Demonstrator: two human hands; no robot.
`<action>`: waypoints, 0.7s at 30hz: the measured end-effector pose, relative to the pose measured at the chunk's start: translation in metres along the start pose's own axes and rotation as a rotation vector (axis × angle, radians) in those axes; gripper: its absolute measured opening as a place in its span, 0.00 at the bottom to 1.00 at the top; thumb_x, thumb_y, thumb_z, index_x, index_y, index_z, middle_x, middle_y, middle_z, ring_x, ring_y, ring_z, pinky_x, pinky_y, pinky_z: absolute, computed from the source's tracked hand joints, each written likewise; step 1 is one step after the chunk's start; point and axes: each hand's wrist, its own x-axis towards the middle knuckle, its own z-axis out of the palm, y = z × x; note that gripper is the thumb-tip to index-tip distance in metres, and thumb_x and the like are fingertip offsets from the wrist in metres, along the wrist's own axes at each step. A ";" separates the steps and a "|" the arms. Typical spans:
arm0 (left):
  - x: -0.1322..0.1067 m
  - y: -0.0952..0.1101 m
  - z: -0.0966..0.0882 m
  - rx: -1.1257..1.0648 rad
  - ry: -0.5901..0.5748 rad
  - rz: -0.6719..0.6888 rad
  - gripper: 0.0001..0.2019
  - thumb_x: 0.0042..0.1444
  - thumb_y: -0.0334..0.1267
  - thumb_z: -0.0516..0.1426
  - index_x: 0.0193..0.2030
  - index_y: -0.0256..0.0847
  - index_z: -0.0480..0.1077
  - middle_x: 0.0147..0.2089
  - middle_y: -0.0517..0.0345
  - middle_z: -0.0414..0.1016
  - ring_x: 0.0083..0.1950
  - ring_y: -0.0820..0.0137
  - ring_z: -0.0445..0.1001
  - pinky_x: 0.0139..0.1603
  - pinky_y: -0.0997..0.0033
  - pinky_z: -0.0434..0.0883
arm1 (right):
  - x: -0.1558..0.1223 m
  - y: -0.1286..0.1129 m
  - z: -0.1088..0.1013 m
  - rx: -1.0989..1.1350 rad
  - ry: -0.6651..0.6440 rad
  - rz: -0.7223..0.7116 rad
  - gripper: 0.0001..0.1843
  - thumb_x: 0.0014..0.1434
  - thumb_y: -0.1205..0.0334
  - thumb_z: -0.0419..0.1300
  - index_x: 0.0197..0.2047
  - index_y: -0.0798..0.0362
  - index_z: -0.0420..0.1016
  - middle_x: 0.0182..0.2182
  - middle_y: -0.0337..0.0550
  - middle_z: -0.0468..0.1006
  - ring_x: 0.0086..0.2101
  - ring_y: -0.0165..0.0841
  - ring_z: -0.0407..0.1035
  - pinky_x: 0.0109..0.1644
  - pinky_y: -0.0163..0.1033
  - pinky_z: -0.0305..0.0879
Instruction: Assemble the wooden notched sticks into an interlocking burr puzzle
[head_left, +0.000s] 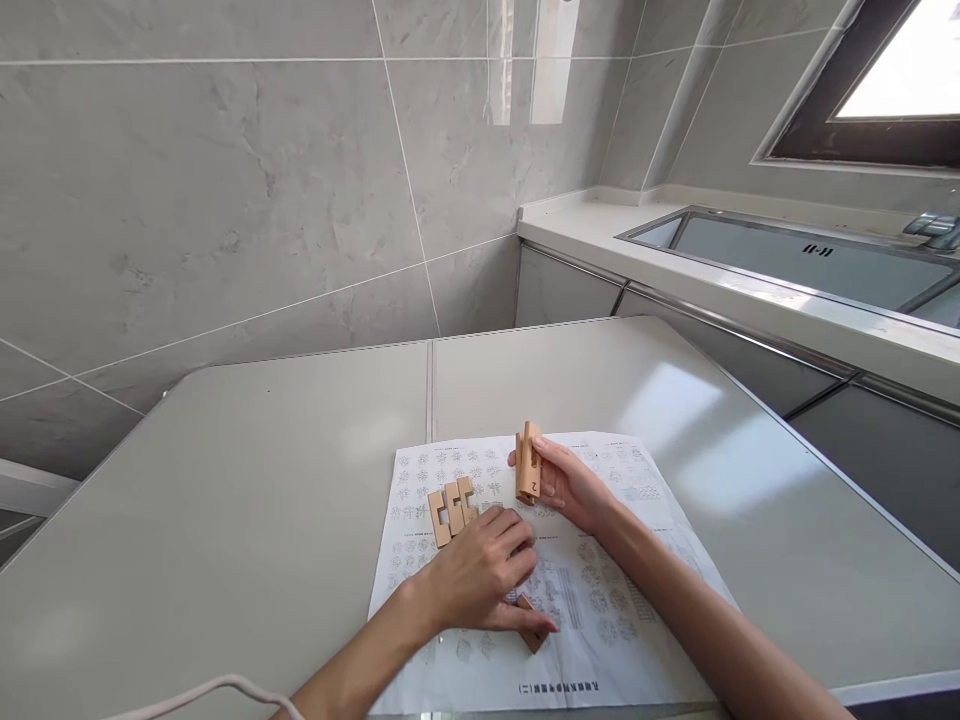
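My right hand (566, 485) is closed around wooden puzzle pieces (528, 465), held upright above the sheet. At least two bars stand side by side in that grip, and the front one bears a "2". Lower down, my left hand (487, 570) has its thumb stretched across a loose wooden block (534, 638) lying on the paper. Its fingers are bent and apart from the thumb, not closed round the block. Just beyond the left knuckles, notched wooden blocks (452, 510) lie side by side, partly covered by the hand.
Beneath everything is a printed diagram sheet (555, 680) on a pale table (247, 480). A white cable (217, 685) curves near the left forearm. To the right is a counter (577, 222) with a steel sink (787, 255). A grey tiled wall (225, 200) stands behind.
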 end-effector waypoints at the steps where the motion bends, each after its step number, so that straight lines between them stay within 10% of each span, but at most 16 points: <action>1: 0.000 0.000 0.000 0.004 0.001 0.005 0.30 0.61 0.68 0.57 0.27 0.40 0.66 0.33 0.52 0.71 0.36 0.64 0.68 0.36 0.63 0.65 | 0.000 0.000 0.000 0.016 -0.001 -0.001 0.28 0.64 0.35 0.61 0.41 0.55 0.82 0.19 0.33 0.59 0.20 0.26 0.47 0.20 0.34 0.45; 12: -0.008 0.003 0.005 -0.176 0.066 -0.055 0.32 0.64 0.68 0.54 0.23 0.41 0.59 0.20 0.65 0.59 0.21 0.76 0.59 0.21 0.70 0.50 | 0.002 0.004 -0.003 0.108 0.012 0.003 0.24 0.62 0.38 0.65 0.41 0.54 0.82 0.29 0.41 0.73 0.20 0.25 0.50 0.18 0.32 0.43; 21: -0.006 0.013 -0.008 -1.005 -0.055 -0.725 0.25 0.68 0.64 0.51 0.35 0.42 0.63 0.20 0.68 0.64 0.21 0.76 0.63 0.22 0.78 0.59 | 0.002 0.006 -0.004 0.164 0.004 -0.004 0.21 0.65 0.41 0.64 0.45 0.52 0.81 0.30 0.42 0.76 0.19 0.24 0.52 0.18 0.31 0.49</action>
